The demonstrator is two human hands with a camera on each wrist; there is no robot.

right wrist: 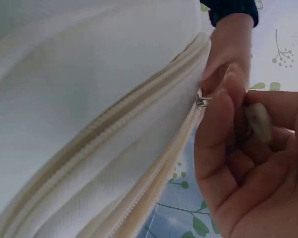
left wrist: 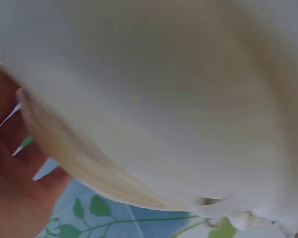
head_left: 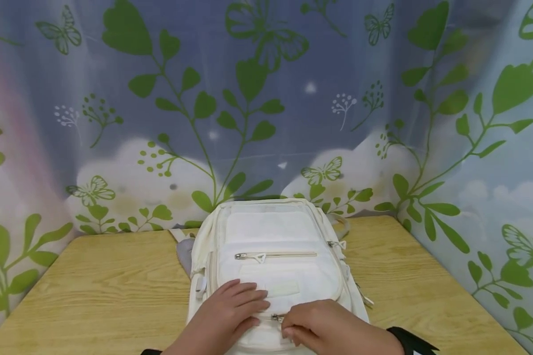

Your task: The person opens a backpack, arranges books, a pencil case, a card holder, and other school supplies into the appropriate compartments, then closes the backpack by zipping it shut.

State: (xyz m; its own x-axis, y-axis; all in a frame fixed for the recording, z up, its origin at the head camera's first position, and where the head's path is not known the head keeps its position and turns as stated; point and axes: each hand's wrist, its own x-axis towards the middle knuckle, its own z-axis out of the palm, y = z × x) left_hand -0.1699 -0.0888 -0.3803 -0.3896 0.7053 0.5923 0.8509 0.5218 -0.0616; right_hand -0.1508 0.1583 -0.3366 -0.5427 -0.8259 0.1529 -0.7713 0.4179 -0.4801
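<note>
A white backpack (head_left: 275, 227) lies on its back on the table, front face up. My left hand (head_left: 231, 313) rests on its lower front with fingers extended, beside the front pocket's zipper. In the left wrist view, the palm and fingers of that left hand (left wrist: 20, 178) lie along the bag's edge. My right hand (head_left: 322, 323) pinches the pull of this zipper with curled fingers. Close up in the right wrist view, the metal zipper slider (right wrist: 202, 102) sits right at the fingertips, and a pale pull tab (right wrist: 259, 121) shows among the fingers. Parted zipper teeth (right wrist: 139, 198) run away from the slider.
The wood-grain table (head_left: 129, 281) extends on both sides of the bag. A second zipper with a triangular pull (head_left: 258, 257) crosses the bag higher up, and another pull (head_left: 337, 244) hangs at its right side. A curtain printed with leaves (head_left: 266, 123) stands behind.
</note>
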